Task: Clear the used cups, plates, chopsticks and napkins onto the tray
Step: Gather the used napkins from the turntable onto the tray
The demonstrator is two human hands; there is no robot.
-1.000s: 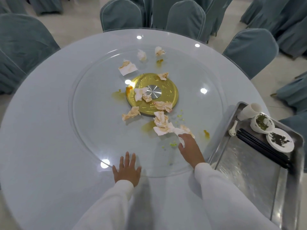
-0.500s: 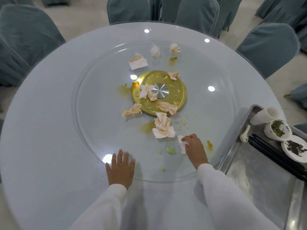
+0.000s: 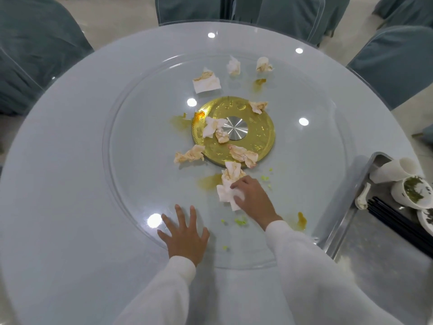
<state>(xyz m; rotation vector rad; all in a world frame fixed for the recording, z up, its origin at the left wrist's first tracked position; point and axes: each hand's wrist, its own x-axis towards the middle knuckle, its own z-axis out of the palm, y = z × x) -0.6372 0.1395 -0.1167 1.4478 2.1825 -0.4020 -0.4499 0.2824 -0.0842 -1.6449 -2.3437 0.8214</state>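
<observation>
One round desk [image 3: 58,184] fills the view, ringed by chairs [image 3: 35,55] in grey-green covers. Glass turntable [image 3: 140,137] sits on the desk, gold hub [image 3: 257,127] at its middle; all places below are relative to the hub. Metal tray [image 3: 365,249] lies well off to the right and nearer the person, on the desk edge. On the tray: tipped white cup [image 3: 396,170], cup with green dregs [image 3: 412,191], white spoon [image 3: 363,198], black chopsticks [image 3: 403,226], part of a plate [image 3: 427,220] at the frame edge. Sleeves [image 3: 316,277] are white.

Left hand [image 3: 186,238] lies flat near the turntable's near rim, fingers spread straight, holding nothing, well below-left of the hub. Right hand [image 3: 253,198] is just below the hub, fingers curled on a white napkin [image 3: 226,193] that touches a stained napkin [image 3: 232,172] at the hub's near edge.

Other used napkins: two on the hub left of its steel centre [image 3: 214,129], one on its near-right part [image 3: 243,156], one on its far-right rim [image 3: 259,106], one just off its lower left [image 3: 189,156], three beyond it on the far side [image 3: 206,82] [image 3: 233,66] [image 3: 263,65]. Yellow-brown smears [image 3: 210,181] and green crumbs [image 3: 241,222] dot the glass around the hub.
</observation>
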